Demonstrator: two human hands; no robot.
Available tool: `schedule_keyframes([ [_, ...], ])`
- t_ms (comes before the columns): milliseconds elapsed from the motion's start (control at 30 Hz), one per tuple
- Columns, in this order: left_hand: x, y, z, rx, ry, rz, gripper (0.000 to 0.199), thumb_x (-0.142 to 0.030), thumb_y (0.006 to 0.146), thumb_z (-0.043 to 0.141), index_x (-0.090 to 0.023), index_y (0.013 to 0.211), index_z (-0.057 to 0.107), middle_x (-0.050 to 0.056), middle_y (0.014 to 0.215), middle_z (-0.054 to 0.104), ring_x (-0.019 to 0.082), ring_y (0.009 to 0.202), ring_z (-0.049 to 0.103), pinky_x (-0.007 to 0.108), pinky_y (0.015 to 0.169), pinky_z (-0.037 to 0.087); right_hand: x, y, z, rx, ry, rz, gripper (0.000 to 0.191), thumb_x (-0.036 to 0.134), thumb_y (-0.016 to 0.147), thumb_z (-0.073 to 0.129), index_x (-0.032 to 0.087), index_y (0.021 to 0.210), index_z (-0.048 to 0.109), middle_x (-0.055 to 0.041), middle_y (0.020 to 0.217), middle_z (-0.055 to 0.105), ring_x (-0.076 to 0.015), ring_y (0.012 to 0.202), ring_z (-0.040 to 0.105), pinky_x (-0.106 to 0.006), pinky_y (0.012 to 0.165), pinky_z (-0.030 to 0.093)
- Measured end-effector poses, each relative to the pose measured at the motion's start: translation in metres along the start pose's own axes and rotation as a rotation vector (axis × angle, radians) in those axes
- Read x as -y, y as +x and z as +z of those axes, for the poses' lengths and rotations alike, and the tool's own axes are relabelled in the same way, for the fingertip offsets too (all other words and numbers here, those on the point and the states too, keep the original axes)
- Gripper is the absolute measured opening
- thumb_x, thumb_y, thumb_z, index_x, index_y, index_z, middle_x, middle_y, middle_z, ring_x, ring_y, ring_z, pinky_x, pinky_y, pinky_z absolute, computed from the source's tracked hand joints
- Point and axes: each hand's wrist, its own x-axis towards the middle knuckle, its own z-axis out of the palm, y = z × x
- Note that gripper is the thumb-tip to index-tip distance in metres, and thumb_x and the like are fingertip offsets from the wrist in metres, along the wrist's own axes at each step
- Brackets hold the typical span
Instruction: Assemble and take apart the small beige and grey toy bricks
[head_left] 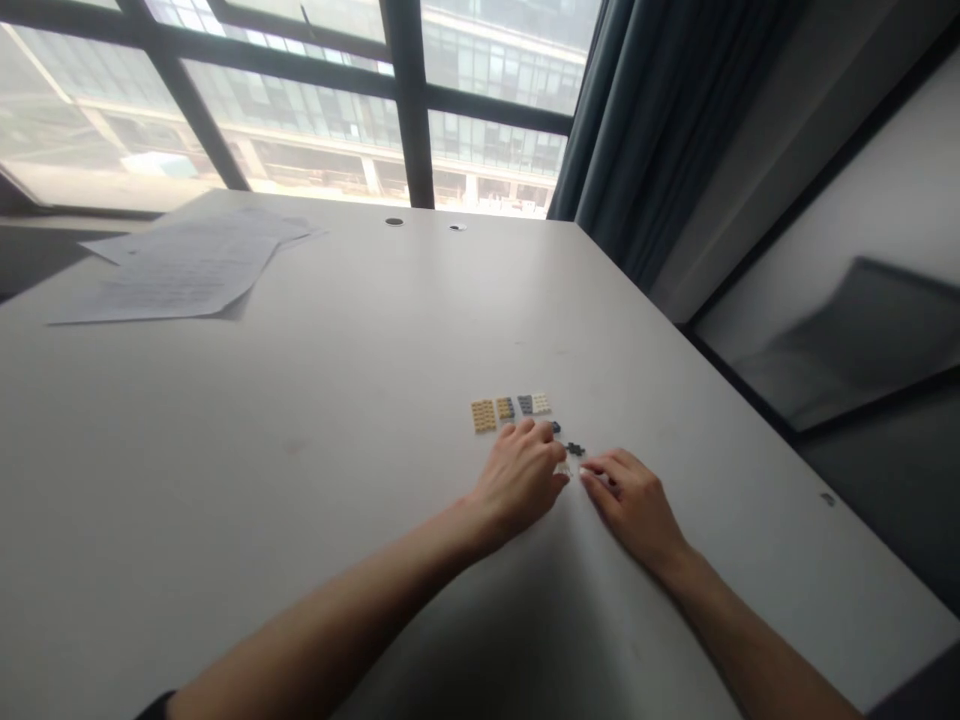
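Note:
Small bricks lie in groups on the white table (pixel 360 380): a yellow group (pixel 484 415), a yellow and grey group (pixel 505 407), a dark grey group (pixel 525 404) and a cream group (pixel 541 402). My left hand (pixel 525 470) is just below them, fingers curled, by a small pale piece (pixel 562 468); its grip is unclear. A dark blue piece (pixel 556 427) shows beyond its fingertips. Between the hands lies a black piece (pixel 575 449). My right hand (pixel 626 495) rests to the right, thumb and fingers pinched around something small and whitish (pixel 583 471).
Printed papers (pixel 187 265) lie at the table's far left. Two round cable holes (pixel 394 222) (pixel 457 227) sit near the far edge, below the window. A small dark mark (pixel 826 499) is near the right edge, and a dark curtain (pixel 660 130) hangs beyond.

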Motion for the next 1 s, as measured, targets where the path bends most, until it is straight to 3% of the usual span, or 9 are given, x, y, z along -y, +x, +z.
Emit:
schedule_keyframes([
  [133,0.008,-0.001,0.005,0.009,-0.001,-0.029,0.020,-0.032,0.080,0.065,-0.021,0.097,0.068,0.007,0.095,0.060,0.025,0.095,0.053,0.040,0.083,0.042,0.003,0.002,0.004,0.011,-0.002,0.007,0.014,0.024,0.089,0.052,0.020,0.092,0.065,-0.0060,0.086,0.062,-0.0223,0.084,0.058,-0.037,0.078,0.048],
  [300,0.026,-0.031,-0.010,-0.074,-0.018,-0.117,0.038,-0.043,0.077,0.068,-0.022,0.109,0.062,0.007,0.101,0.059,0.025,0.097,0.053,0.041,0.085,0.044,0.005,0.007,-0.004,0.003,0.013,-0.080,0.028,0.028,0.084,0.061,0.019,0.111,0.062,-0.0092,0.101,0.059,-0.0247,0.096,0.055,-0.040,0.086,0.047],
  [433,0.032,-0.047,-0.012,-0.022,-0.003,-0.134,0.036,-0.043,0.075,0.069,-0.022,0.104,0.063,0.007,0.100,0.060,0.026,0.094,0.054,0.042,0.084,0.044,0.015,0.024,-0.003,0.107,-0.042,-0.191,0.032,0.031,0.079,0.068,0.020,0.109,0.065,-0.0105,0.107,0.058,-0.0269,0.100,0.051,-0.044,0.087,0.043],
  [600,0.032,-0.048,-0.004,-0.029,-0.001,-0.138,0.028,-0.041,0.078,0.066,-0.023,0.100,0.066,0.007,0.096,0.061,0.025,0.093,0.055,0.041,0.082,0.044,0.019,0.038,0.009,0.197,-0.074,-0.242,0.025,0.031,0.078,0.068,0.023,0.102,0.068,-0.0088,0.108,0.060,-0.0268,0.102,0.050,-0.042,0.086,0.040],
  [833,0.032,-0.041,0.000,-0.038,-0.044,-0.128,0.025,-0.038,0.080,0.065,-0.023,0.100,0.066,0.006,0.094,0.063,0.025,0.094,0.055,0.042,0.085,0.044,0.020,0.036,0.010,0.195,-0.063,-0.236,0.025,0.030,0.081,0.065,0.024,0.105,0.067,-0.0093,0.107,0.061,-0.0275,0.102,0.051,-0.044,0.086,0.040],
  [1000,0.039,-0.062,-0.009,-0.126,-0.150,-0.183,0.048,-0.047,0.079,0.064,-0.023,0.119,0.055,0.007,0.103,0.061,0.025,0.095,0.055,0.042,0.085,0.047,0.015,0.028,0.010,0.068,0.209,-0.103,0.035,0.035,0.082,0.063,0.022,0.115,0.062,-0.0097,0.111,0.060,-0.0268,0.104,0.054,-0.045,0.092,0.042],
])
